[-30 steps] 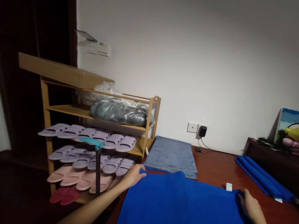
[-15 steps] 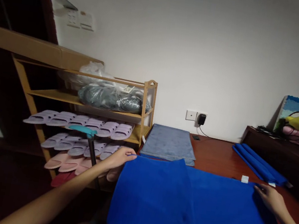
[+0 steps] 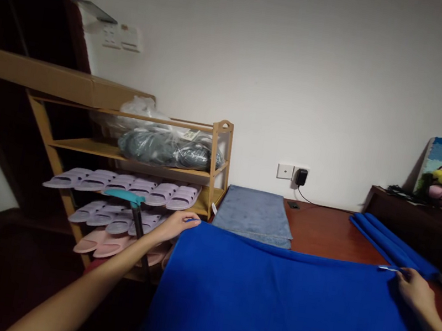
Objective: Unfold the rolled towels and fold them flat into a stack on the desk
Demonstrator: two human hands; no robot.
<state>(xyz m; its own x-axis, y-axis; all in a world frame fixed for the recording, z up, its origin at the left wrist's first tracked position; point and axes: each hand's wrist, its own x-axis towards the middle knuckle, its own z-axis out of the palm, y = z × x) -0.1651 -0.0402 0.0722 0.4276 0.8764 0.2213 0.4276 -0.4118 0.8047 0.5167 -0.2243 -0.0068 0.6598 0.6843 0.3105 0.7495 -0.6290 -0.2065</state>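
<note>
A large blue cloth (image 3: 286,310), which looks like a towel, is stretched wide between my two hands. Its upper left corner is pinched in my left hand (image 3: 176,225), just in front of a stack of folded grey-blue cloths (image 3: 254,213). My right hand (image 3: 417,291) grips the upper right corner, beside a small white label on the edge. The top edge sags slightly between the hands, and the lower part runs out of view. Folded blue cloths (image 3: 395,246) lie beyond my right hand on the reddish-brown table (image 3: 320,226).
At left stands a wooden shoe rack (image 3: 219,154) with lilac slippers (image 3: 125,187), pink slippers (image 3: 108,243) and plastic-wrapped goods (image 3: 169,146). A teal-topped dark pole (image 3: 137,222) stands before it. A black plug (image 3: 301,176) with a cord is in the wall; a dark cabinet (image 3: 385,214) borders the right.
The blue cloth has been pulled out flatter, and the fold that hung down its middle is gone. My hands are slightly farther apart. The view has shifted a little.
</note>
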